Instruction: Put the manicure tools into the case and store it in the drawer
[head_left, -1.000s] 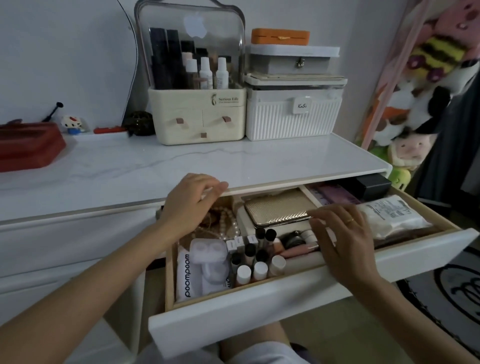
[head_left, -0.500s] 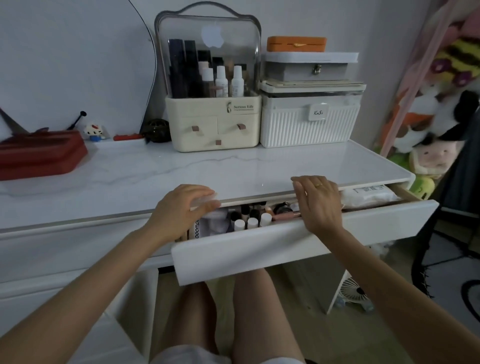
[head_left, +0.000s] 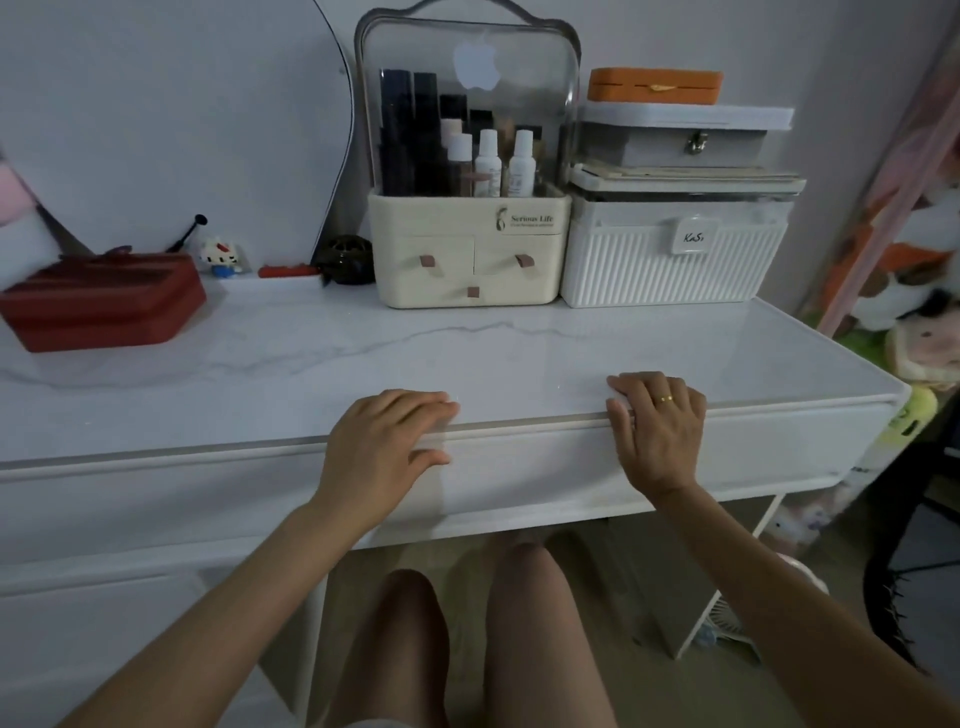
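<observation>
The drawer sits flush under the front edge of the desk, its white face level with the fixed panel to the left, so the closing step looks all but finished. The left hand lies over the front edge with its fingers laid nearly flat on the desk top and its thumb against the drawer face; its grip holds nothing. The right hand, wearing a ring, drapes its fingers over the same edge nearer the right end, palm against the drawer face, likewise holding nothing. The manicure case is not visible anywhere; by my reckoning it lies inside the closed drawer, though that cannot be checked from here. To finish well, I would press evenly with both palms so the face seats square, keep fingertips out of the seam below the desk top, and confirm there is no gap along the upper line. Toward the back edge stand a cream cosmetics organiser and a white ribbed box, well clear of both hands.
</observation>
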